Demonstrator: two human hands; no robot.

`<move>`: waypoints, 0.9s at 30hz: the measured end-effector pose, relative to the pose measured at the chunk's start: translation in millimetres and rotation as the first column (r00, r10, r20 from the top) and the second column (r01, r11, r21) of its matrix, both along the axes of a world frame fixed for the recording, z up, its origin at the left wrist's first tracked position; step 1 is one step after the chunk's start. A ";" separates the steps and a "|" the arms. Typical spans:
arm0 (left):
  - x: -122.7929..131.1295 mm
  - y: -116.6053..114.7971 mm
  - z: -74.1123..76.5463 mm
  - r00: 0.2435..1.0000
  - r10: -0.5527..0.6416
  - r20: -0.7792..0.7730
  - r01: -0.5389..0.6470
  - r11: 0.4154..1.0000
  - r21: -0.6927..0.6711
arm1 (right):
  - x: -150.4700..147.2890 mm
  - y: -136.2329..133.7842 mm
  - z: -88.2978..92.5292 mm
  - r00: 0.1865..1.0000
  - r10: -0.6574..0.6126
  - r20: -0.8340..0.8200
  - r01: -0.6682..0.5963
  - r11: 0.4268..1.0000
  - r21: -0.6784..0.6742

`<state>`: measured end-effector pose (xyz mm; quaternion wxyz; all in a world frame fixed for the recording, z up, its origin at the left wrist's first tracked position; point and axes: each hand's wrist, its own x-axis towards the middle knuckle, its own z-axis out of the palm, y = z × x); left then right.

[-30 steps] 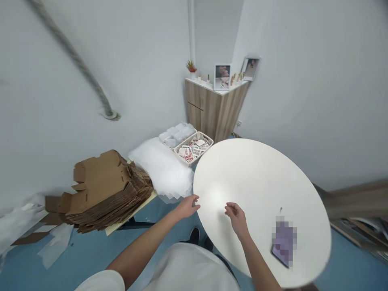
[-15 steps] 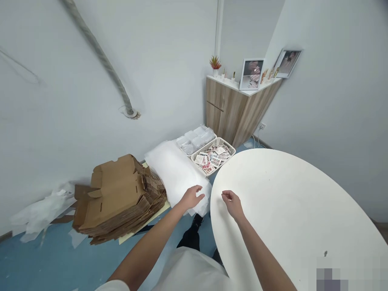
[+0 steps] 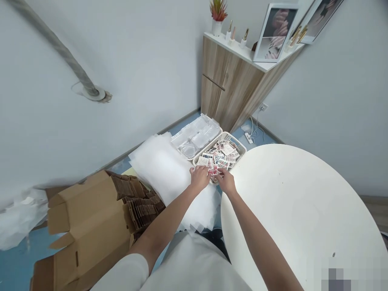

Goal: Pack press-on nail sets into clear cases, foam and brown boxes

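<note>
A white mesh basket [image 3: 239, 144] full of small printed packets [image 3: 222, 155] stands on the floor past the round white table [image 3: 297, 210]. My left hand [image 3: 199, 177] reaches over the basket's near end, fingers curled down onto the packets. My right hand [image 3: 226, 180] is right beside it at the basket's near corner, fingertips touching the packets. Whether either hand grips a packet is hidden by the fingers.
A stack of white foam sheets [image 3: 163, 173] lies left of the basket. Clear plastic trays [image 3: 195, 135] sit behind. Flat cardboard boxes [image 3: 91, 226] are piled at the left. A wooden cabinet [image 3: 230, 87] with a plant and framed pictures fills the corner.
Both hands have moved forward from the table's edge and the foam sheets to the basket of packets. The view has tilted down and closer.
</note>
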<state>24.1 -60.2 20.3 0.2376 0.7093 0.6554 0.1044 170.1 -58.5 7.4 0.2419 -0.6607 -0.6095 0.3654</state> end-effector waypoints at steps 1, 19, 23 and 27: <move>-3.0 4.1 -2.4 1.000 0.012 -0.010 -0.011 1.000 0.005 | -3.8 5.1 -1.9 1.000 0.012 0.006 -0.012 1.000 -0.009; -17.0 18.1 -23.7 1.000 0.016 -0.014 -0.016 1.000 -0.015 | -52.4 43.8 -23.1 0.994 -0.081 -0.072 0.078 0.996 -0.036; -11.8 10.9 -15.1 0.992 0.117 0.051 -0.120 0.991 0.064 | -39.8 31.7 -13.2 0.954 -0.202 -0.224 0.182 0.978 -0.104; 0.5 4.6 -5.3 0.947 0.205 0.246 -0.229 0.971 0.072 | -14.8 4.2 4.5 0.828 -0.373 -0.419 0.323 0.928 -0.187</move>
